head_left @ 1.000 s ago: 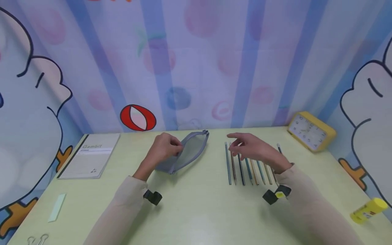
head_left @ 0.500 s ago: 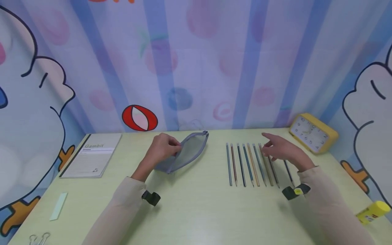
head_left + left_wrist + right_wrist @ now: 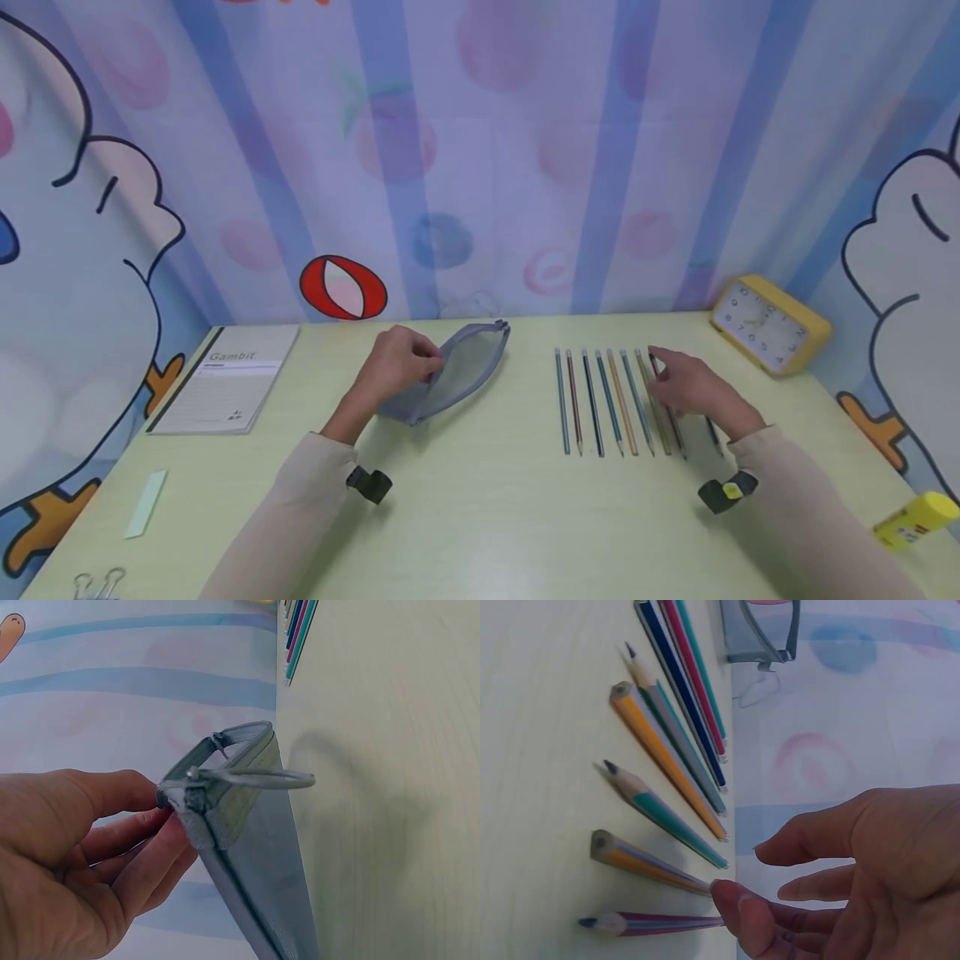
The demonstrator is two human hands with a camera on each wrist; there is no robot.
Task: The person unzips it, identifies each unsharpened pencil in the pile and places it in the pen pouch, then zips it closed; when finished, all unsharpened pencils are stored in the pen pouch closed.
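Note:
My left hand pinches the upper edge of a grey-blue zip pencil case between thumb and fingers. The case's mouth gapes toward the pencils, its zipper pull sticking out in the left wrist view. Right of the case, several pencils lie side by side in a row, among them a dark blue pencil and an orange pencil. Over the row's right end is my right hand. In the right wrist view its fingertips overlap the end of a maroon pencil, the thumb apart from the fingers.
At the back right stands a yellow alarm clock; a yellow glue stick lies at the right edge. On the left are a notebook, a pale green strip and binder clips. A patterned curtain backs the table.
My right hand has moved rightward from above the left pencils to the row's right end, then lowered its fingers toward the pencil tops. My left hand and the pencil case stay in place.

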